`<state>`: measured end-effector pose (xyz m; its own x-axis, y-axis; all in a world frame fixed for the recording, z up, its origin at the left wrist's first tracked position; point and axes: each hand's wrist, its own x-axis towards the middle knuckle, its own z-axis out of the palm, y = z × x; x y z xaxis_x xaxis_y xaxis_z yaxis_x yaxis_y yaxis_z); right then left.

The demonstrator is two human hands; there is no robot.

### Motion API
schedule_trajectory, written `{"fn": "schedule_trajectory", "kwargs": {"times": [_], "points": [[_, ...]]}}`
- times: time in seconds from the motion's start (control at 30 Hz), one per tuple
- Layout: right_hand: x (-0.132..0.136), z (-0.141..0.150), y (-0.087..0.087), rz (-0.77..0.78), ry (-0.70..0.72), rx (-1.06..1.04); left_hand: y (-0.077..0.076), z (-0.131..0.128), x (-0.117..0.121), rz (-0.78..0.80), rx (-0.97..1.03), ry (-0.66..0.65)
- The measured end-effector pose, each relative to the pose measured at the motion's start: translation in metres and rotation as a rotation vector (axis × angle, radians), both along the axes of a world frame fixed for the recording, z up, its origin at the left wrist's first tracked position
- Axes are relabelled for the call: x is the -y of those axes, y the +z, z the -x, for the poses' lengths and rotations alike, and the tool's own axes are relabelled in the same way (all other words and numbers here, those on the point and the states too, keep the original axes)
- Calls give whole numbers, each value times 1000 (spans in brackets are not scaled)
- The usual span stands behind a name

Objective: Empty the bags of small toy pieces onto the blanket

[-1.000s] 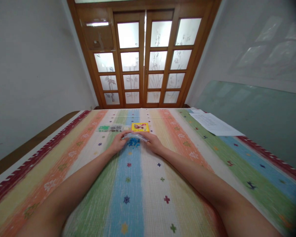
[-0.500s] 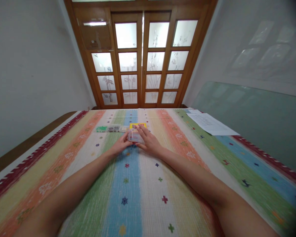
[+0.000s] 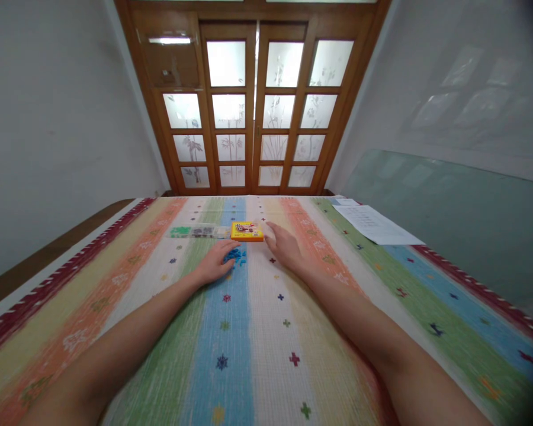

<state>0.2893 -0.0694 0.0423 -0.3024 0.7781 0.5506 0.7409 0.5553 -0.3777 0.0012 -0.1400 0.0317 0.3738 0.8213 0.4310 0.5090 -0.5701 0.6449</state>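
A small pile of blue pieces (image 3: 236,255) lies loose on the striped cloth. My left hand (image 3: 215,261) rests on the cloth at their left, fingers stretched out and thumb apart, touching or partly covering some of them. To the right, my right hand (image 3: 283,244) is closed on a clear plastic box (image 3: 265,228), which is hard to make out and mostly hidden by the fingers. Just behind the blue pieces sits a flat yellow box (image 3: 247,232) with a printed top.
Left of the yellow box, clear containers hold green pieces (image 3: 180,232) and dark pieces (image 3: 203,232). Printed paper sheets (image 3: 375,223) lie at the table's right side. A striped tablecloth (image 3: 266,355) covers the table, with wooden glazed doors (image 3: 254,106) beyond it.
The clear box has gone from between both hands to the right with my right hand. Blue pieces now lie spread on the cloth, and my left hand has let go of the box.
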Motion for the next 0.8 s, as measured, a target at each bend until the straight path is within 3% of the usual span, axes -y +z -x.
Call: {"fn": "schedule_trajectory", "kwargs": {"times": [0.1,0.2,0.47,0.6,0.8], "points": [[-20,-22,-7,100,-149,25,-4,-2,0,-1,-98,-36],[-33,-37,-13,157,-208,112,-11,-8,-3,31,-129,-40],[-46,-49,-16,301,-116,335,-8,-14,-6,4,-152,-118],[-48,-35,-10,186,-69,298,-10,-14,-10,-9,-87,-104],[-59,20,-1,38,153,395,-10,-15,-13,-82,-189,-134]]}}
